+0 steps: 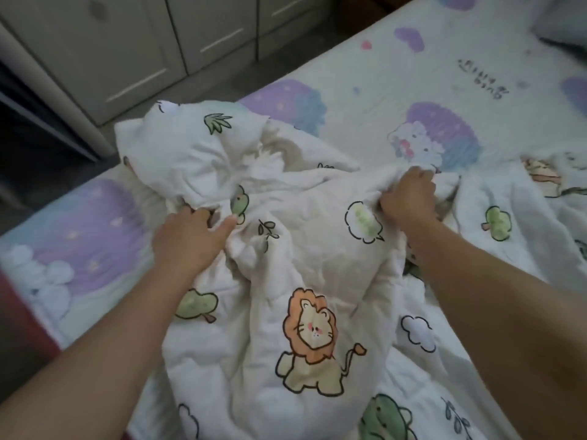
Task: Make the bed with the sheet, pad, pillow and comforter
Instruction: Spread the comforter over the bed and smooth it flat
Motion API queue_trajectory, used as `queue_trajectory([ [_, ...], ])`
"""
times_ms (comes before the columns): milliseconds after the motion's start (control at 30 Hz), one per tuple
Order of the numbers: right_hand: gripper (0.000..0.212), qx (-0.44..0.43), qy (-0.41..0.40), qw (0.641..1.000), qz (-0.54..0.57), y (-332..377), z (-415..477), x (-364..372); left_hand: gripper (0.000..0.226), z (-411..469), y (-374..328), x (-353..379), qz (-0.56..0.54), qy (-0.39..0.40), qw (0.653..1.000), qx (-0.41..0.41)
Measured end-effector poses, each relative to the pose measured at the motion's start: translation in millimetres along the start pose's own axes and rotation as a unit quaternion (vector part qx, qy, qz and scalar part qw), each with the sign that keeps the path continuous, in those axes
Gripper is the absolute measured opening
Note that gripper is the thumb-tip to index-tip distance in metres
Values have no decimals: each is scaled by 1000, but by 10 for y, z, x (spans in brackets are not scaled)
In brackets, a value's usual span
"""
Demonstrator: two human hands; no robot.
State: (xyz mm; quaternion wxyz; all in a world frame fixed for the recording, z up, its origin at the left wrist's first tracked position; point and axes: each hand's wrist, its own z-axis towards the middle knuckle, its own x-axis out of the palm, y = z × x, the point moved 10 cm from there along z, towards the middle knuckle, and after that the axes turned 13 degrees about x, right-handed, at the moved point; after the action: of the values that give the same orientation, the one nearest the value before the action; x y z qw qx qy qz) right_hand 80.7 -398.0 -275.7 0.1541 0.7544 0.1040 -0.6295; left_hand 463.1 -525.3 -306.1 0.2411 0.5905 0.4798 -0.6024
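**Both grips bunched in the comforter**

The left grip (187,239), a bare hand, has its fingers tucked into a fold of the comforter (317,249), with the thumb lying on top of the cloth. The right grip (408,198) is clenched round a gathered ridge of the same comforter. Between the two grips the lion-printed cloth lies crumpled, and a puffed heap rises just beyond the left grip. Beyond both grips a purple-printed layer (365,74), sheet or pad I cannot tell, lies flat on the bed. Farther past the left grip, off the bed, stand pale cabinets (127,42).
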Motion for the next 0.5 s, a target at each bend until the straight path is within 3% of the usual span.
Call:
queue_trajectory([
  [67, 63, -50, -66, 996, -18, 244, 2, -145, 65, 133, 11, -219, 3, -84, 996, -8],
  [133, 66, -108, -54, 990, -77, 447, 39, -41, 72, 212, -22, -359, 16, -138, 990, -3],
  [200, 54, -143, -25, 976, -163, 568, 65, 131, 88, 297, -145, -467, 22, -165, 985, 43],
  [267, 33, -156, -2, 967, -200, 589, 55, 212, 101, 395, -296, -464, 28, -123, 987, 97],
  [333, 19, -187, 16, 971, -148, 612, -12, 200, 98, 436, -388, -329, 59, -38, 988, 139],
  [433, 10, -253, 34, 965, -54, 592, -208, 77, 69, 342, -260, -158, 145, 35, 975, 162],
  [500, 9, -272, 69, 960, -17, 500, -364, 49, 51, 162, -2, -121, 201, 67, 970, 118],
])
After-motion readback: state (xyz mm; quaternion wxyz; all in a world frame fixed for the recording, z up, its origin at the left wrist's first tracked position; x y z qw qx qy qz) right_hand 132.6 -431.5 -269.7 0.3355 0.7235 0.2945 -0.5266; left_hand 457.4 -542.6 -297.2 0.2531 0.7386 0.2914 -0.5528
